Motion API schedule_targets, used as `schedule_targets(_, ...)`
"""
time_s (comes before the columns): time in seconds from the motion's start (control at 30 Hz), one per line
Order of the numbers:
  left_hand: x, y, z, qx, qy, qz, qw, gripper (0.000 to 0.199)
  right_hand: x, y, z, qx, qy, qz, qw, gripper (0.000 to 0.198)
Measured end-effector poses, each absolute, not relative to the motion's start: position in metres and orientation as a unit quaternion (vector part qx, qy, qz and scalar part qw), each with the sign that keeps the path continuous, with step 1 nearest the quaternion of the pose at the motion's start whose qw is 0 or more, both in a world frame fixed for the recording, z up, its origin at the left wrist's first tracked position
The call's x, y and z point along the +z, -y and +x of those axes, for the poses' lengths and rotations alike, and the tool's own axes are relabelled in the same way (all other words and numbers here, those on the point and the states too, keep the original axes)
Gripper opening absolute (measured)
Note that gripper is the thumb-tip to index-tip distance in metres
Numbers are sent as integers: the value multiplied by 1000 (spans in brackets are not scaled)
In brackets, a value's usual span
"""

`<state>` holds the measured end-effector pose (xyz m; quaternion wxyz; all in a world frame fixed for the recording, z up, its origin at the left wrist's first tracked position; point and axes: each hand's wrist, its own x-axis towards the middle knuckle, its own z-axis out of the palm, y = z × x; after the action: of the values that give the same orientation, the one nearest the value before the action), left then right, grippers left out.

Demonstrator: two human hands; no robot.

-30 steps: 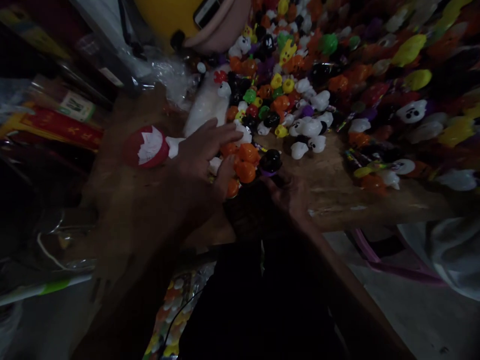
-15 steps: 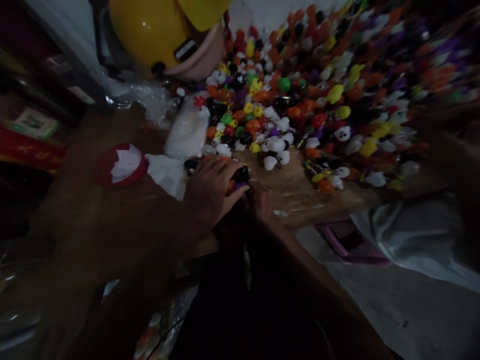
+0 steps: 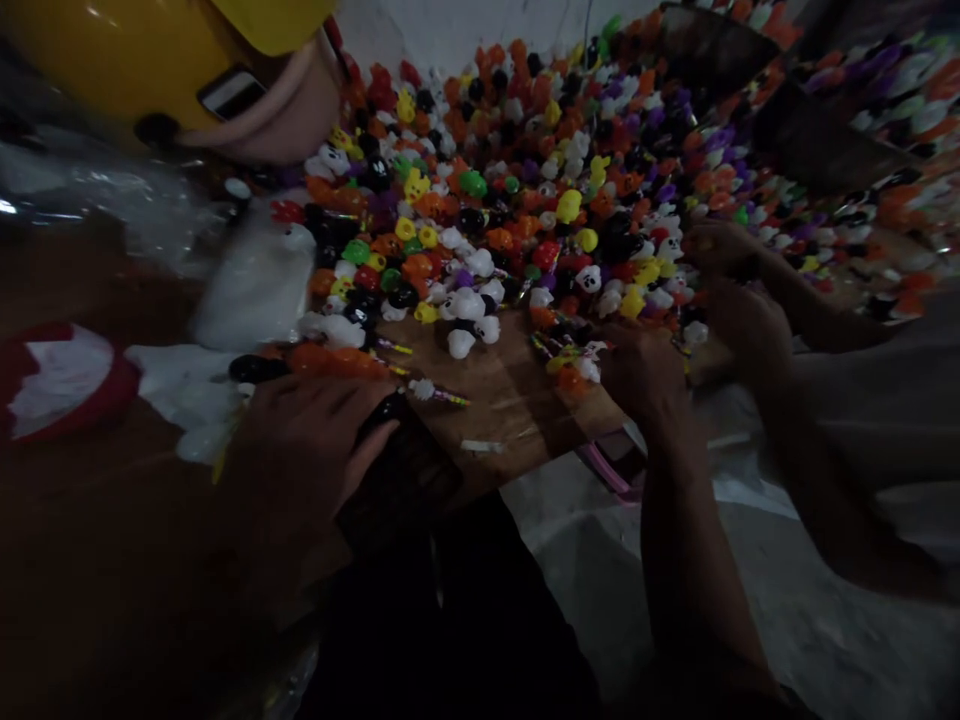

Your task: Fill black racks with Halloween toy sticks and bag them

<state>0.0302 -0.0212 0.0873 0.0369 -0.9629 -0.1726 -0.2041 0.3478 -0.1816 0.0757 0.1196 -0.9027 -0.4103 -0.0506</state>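
On the left end of the brown wooden desk (image 3: 499, 375) sits a round red bowl (image 3: 124, 378) with white paper (image 3: 60, 378) in it. Next comes the left hand (image 3: 307, 445), palm down, close by some shiny orange toys (image 3: 337, 360). Its thumb is apart from its other fingers, and a shiny black round thing (image 3: 384, 412) is between them; it is too dark to tell if they grip it. White-and-black panda toys (image 3: 471, 315) lie farther right. Then the right hand (image 3: 649, 375) bends down at the edge of a big heap of small bright toys (image 3: 495, 190); its hold cannot be seen. Another person's hands (image 3: 750, 325) are beside it.
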Motion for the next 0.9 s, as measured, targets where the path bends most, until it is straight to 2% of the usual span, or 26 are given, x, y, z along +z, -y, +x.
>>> schedule_targets(0.1,85,18,26,-227,161,-960,30,29,67,175,358,-12,481,-875,63,31)
schedule_targets(0.2,85,11,21,-239,151,-959,25,26,56,164,361,-9,515,-852,89,25)
schedule_targets(0.27,85,6,17,-223,116,-968,24,23,57,157,361,-41,517,-833,191,26)
schedule_targets(0.37,84,8,12,-234,118,-965,28,21,69,145,352,-65,508,-762,396,20)
schedule_targets(0.47,83,20,11,-274,152,-949,36,21,80,128,329,7,468,-699,541,19)
schedule_targets(0.6,83,39,11,-274,185,-941,66,27,78,107,288,139,409,-616,659,19)
schedule_targets(0.7,80,51,9,-292,179,-935,95,28,74,101,261,178,404,-578,687,20)
schedule_targets(0.9,75,64,4,-292,208,-929,94,30,83,110,226,206,471,-591,622,18)
